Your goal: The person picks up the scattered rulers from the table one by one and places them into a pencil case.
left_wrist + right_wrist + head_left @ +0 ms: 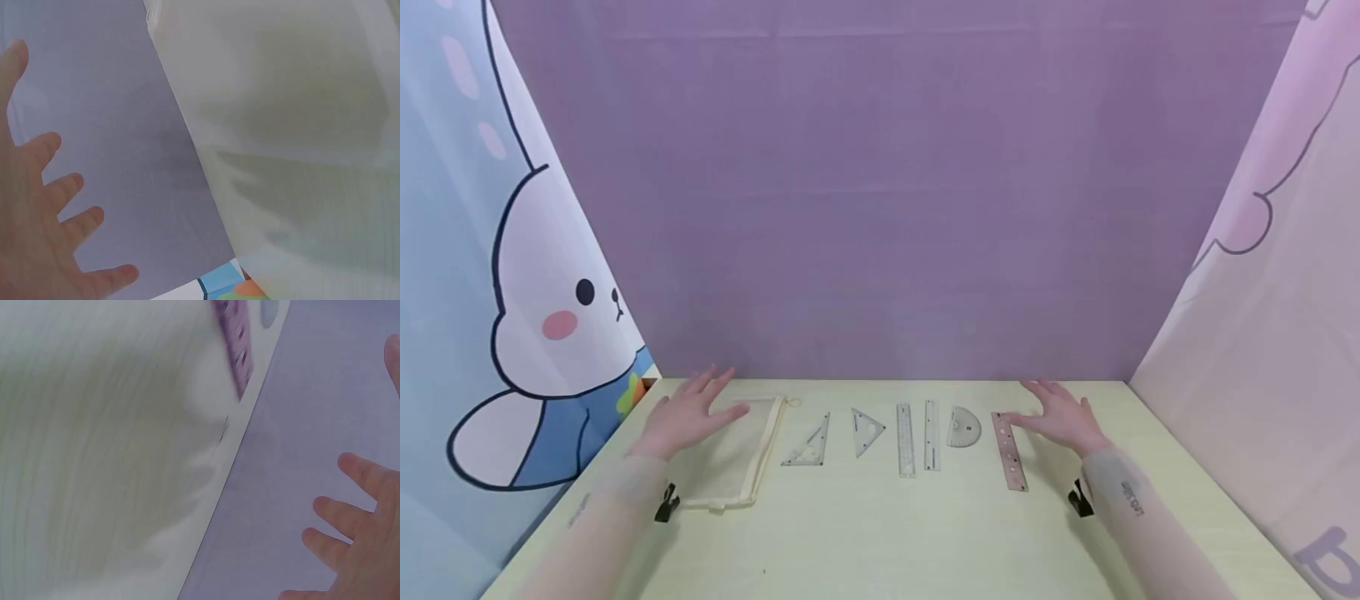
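My left hand (pixel 688 415) is spread with straight fingers above a pale zippered pouch (pixel 730 458) at the table's left; the left wrist view shows it holding nothing. On the right, my right hand (pixel 1060 417) hovers with fingers apart beside a pink ruler (pixel 1010 454), its thumb over the ruler's far end in the head view. Between the hands lie a large set square (pixel 811 446), a smaller set square (pixel 867 432), a clear ruler with cut-outs (pixel 906 442), a plain clear ruler (pixel 932 437) and a clear protractor (pixel 965 427).
The pale table (pixel 880 542) ends at a purple backdrop (pixel 895 208). A cartoon-printed curtain (pixel 565 250) hangs on the left and a pink-white one (pixel 1285 317) on the right. Black clips (pixel 667 503) sit at both wrists.
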`<state>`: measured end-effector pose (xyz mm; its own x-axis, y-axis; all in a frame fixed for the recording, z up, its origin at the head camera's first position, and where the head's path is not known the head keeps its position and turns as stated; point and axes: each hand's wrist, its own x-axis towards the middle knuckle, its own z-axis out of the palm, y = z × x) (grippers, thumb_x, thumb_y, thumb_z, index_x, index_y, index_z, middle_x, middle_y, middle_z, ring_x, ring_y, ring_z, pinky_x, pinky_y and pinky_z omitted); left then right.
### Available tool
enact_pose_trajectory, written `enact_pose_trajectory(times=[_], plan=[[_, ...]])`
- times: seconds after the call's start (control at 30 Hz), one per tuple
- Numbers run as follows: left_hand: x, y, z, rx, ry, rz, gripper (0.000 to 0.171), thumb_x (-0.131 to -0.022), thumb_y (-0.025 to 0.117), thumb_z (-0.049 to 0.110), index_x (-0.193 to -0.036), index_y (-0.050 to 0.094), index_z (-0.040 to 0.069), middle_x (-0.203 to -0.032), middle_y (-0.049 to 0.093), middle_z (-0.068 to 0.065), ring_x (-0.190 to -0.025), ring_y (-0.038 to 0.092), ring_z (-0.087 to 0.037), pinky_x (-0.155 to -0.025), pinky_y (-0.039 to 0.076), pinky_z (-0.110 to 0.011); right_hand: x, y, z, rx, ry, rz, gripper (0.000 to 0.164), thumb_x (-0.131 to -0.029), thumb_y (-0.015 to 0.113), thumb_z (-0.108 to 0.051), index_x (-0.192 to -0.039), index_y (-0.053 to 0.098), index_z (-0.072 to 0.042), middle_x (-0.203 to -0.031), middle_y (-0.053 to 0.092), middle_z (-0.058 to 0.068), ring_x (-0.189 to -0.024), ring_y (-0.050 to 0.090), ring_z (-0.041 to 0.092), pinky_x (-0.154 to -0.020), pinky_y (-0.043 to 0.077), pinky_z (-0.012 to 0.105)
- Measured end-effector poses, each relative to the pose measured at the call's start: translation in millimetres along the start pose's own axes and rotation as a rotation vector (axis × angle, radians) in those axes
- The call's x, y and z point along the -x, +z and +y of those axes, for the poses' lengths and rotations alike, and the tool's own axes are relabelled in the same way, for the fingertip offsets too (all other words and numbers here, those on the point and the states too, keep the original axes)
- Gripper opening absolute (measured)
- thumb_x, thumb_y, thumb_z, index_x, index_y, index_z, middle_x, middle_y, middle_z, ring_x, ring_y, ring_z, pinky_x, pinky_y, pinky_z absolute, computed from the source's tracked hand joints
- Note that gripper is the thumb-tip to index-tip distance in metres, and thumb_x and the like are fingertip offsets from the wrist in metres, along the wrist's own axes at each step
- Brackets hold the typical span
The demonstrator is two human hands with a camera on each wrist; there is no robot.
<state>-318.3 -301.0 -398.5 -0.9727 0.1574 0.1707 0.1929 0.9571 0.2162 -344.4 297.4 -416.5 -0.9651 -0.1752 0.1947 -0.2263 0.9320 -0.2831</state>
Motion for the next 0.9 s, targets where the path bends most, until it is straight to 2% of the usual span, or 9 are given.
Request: enact_pose_trajectory(times=[0.27, 0.47, 0.67, 0.9], plan=[[4.4, 9.1, 11.2, 0.047, -0.031, -0.014, 0.095, -0.085, 0.045, 0.074, -0.154, 0.024, 0.012, -0.154, 0.019, -0.028, -0.135, 0.022, -0.053, -0.09, 0.027, -0.077, 0, 9, -35, -0.093, -0.05, -0.022, 0.086, -0.084, 0.058, -0.066, -0.145, 0.043, -0.007, -0.15, 0.032, 0.026, -0.135, 0.027, 0.049, -0.095, 0.01, 0.08], [6.8, 22.6, 20.0, 0.077, -0.05, -0.08, 0.099, -0.083, 0.048, 0.076, -0.152, 0.027, 0.009, -0.151, 0.023, -0.032, -0.132, 0.024, -0.058, -0.093, 0.027, -0.076, -4, 19, -58, -0.149, -0.081, -0.055, 0.085, -0.082, 0.061, -0.065, -0.145, 0.044, -0.01, -0.151, 0.032, 0.023, -0.137, 0.027, 0.045, -0.097, 0.008, 0.078], [8.4, 37.7, 26.1, 0.092, -0.075, -0.153, 0.102, -0.08, 0.048, 0.078, -0.152, 0.028, 0.01, -0.15, 0.025, -0.032, -0.13, 0.027, -0.059, -0.094, 0.026, -0.075, -5, 30, -78, -0.184, -0.124, -0.073, 0.089, -0.079, 0.061, -0.069, -0.145, 0.045, -0.012, -0.152, 0.033, 0.021, -0.138, 0.027, 0.043, -0.099, 0.009, 0.077], [15.4, 40.7, 35.4, 0.091, -0.103, -0.189, 0.108, -0.072, 0.059, 0.077, -0.152, 0.03, 0.011, -0.148, 0.027, -0.034, -0.124, 0.036, -0.06, -0.088, 0.032, -0.076, -6, 38, -95, -0.246, -0.141, -0.109, 0.086, -0.08, 0.068, -0.06, -0.146, 0.042, -0.013, -0.153, 0.031, 0.018, -0.14, 0.025, 0.04, -0.101, 0.006, 0.075]])
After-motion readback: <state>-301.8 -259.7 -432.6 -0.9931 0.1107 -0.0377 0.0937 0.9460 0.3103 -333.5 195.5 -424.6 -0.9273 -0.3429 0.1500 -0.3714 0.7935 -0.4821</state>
